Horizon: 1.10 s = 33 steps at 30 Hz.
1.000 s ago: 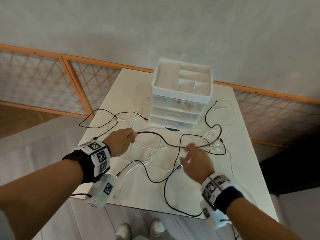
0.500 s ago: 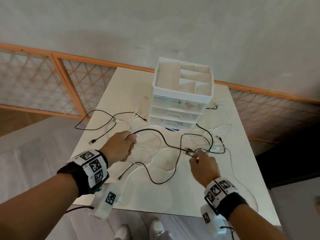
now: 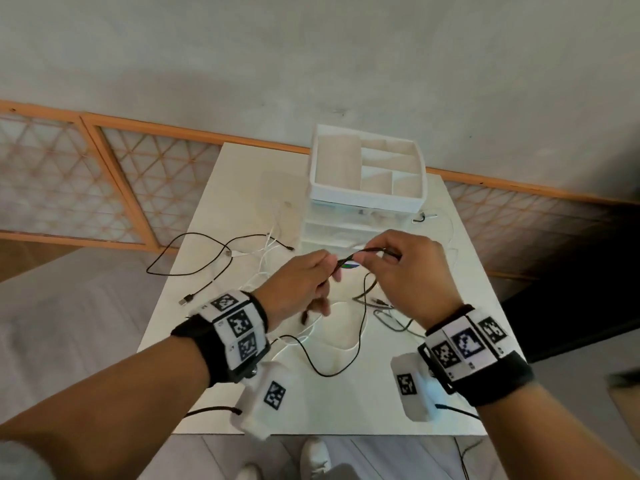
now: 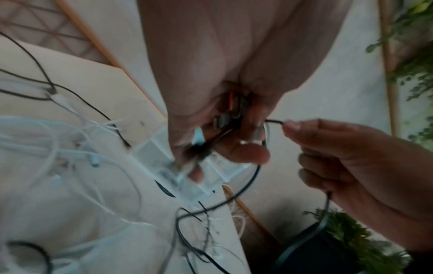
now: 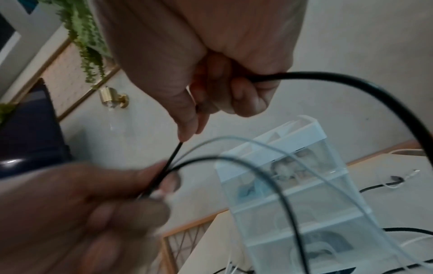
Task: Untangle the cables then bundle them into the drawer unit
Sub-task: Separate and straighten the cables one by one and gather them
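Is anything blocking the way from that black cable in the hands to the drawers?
The drawer unit looks shut, and the black cable, pinched by the left hand and right hand, trails into the cables on the table.

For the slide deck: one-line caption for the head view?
Both hands pinch a black cable above the table, before the drawer unit.

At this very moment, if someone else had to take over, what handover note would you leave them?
Left hand: pinches the black cable, raised above the table.
Right hand: pinches the same cable a little further along; a loop of it hangs down to the tabletop.
Drawer unit: at the table's far side, drawers shut, top tray compartments look bare.
Done: one black cable lifted out of the pile.
Left: another black cable and the white cables lie loose and crossed on the table; nothing bundled or stowed yet.
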Each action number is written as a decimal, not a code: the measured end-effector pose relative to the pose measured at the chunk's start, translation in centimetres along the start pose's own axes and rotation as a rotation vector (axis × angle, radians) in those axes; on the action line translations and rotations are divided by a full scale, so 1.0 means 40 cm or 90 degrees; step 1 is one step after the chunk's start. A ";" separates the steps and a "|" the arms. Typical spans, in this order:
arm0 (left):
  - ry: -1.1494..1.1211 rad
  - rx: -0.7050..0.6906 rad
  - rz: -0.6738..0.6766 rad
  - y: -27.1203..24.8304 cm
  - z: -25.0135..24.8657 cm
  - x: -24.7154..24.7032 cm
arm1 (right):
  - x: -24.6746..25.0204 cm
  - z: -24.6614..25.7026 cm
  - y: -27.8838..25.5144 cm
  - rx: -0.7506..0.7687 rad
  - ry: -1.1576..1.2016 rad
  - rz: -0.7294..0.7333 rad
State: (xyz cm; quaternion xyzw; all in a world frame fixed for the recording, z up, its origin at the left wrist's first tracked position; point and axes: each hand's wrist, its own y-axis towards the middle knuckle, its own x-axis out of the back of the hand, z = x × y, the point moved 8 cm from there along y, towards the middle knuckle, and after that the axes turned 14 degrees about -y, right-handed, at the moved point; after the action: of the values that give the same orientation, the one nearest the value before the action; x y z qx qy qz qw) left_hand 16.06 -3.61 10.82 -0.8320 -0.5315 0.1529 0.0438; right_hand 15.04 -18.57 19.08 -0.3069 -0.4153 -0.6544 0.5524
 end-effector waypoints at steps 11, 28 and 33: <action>-0.008 -0.168 -0.230 -0.007 -0.200 0.186 | 0.060 -0.434 0.197 -0.241 -0.354 0.141; 0.247 -0.050 -0.468 0.067 -0.102 0.159 | 0.235 -0.370 0.377 -0.115 0.219 -0.067; 0.152 -0.040 -0.495 0.051 -0.092 0.156 | 0.265 -0.338 0.386 -0.058 0.228 -0.072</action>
State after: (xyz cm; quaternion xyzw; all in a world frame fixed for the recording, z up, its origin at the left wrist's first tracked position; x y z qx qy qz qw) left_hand 21.39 1.46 12.55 -0.5818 -0.8021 0.0107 0.1341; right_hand 28.80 -36.18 25.06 -0.1862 -0.2967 -0.7469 0.5652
